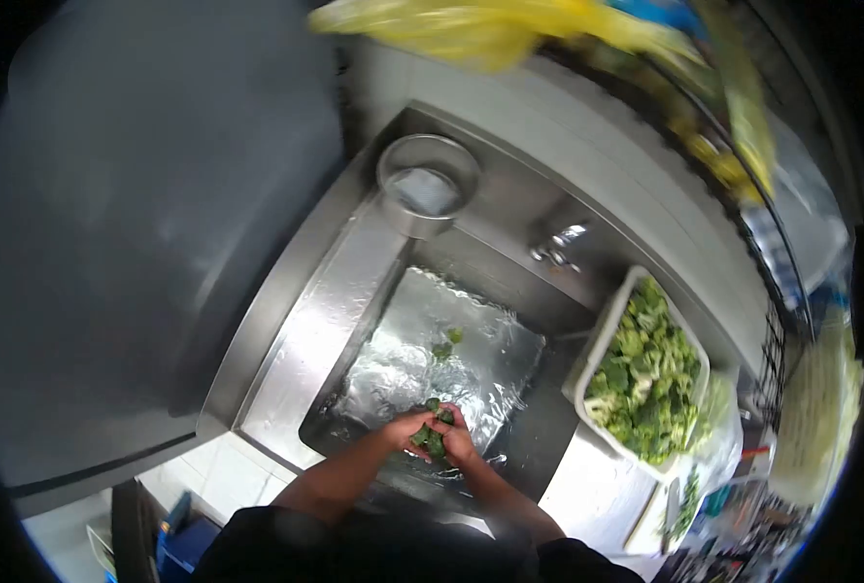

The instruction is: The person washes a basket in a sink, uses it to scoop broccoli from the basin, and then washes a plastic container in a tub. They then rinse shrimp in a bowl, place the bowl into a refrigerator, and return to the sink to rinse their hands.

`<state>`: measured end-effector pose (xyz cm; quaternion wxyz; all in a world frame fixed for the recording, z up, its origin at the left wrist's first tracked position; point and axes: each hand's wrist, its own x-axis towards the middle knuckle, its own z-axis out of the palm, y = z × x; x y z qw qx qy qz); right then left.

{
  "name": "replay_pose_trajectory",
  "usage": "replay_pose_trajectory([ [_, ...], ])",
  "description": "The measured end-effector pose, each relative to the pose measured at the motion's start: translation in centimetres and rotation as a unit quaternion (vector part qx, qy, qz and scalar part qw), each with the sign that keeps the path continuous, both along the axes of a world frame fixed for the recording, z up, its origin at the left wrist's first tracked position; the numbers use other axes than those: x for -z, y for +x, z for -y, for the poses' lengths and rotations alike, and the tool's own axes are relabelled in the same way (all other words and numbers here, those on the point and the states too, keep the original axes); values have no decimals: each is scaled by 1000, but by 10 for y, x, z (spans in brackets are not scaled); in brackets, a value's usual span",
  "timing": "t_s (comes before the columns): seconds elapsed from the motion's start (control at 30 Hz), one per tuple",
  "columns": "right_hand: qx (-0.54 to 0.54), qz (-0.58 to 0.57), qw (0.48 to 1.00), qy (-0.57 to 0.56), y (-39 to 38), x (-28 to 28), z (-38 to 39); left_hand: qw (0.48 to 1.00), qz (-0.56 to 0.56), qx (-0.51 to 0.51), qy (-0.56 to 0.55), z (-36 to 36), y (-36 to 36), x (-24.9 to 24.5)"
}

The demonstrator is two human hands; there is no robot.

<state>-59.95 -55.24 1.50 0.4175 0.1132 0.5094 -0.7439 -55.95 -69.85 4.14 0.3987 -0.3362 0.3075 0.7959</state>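
Both my hands meet over the near side of a steel sink [327,396] with water in it. My left hand [408,428] has its fingers closed around green broccoli [432,443]. From the other side my right hand [457,433] grips the same broccoli, its fingers curled over the top. A few loose green broccoli pieces [443,350] float in the water beyond my hands. To the right, a white tub [579,381] heaped with cut broccoli florets [645,374] stands on the sink's edge.
A steel pot [430,222] stands at the sink's back left corner, and a tap [558,248] is at the back. On the right lie a cutting board [645,520] and a knife [672,505]. A wire shelf with yellow plastic bags [432,27] hangs above. A large grey surface [150,223] borders the left.
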Motion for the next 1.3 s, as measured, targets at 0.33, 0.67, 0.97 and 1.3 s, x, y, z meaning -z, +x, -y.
replay_pose_trajectory([
  [0.33, 130, -428, 873, 194, -68, -286, -62, 939, -340, 50, -28, -54, -109, -228],
  [0.67, 249, -452, 756, 403, -163, -326, -182, 796, -507, 48, -327, -59, -218, -263],
  [0.97, -200, -304, 922, 128, -89, -213, -42, 682, -267, 417, -538, 35, -76, 25],
  [1.3, -569, -506, 570, 309, -75, 59, 7, 772, -183, 530, -300, 39, 9, 23],
])
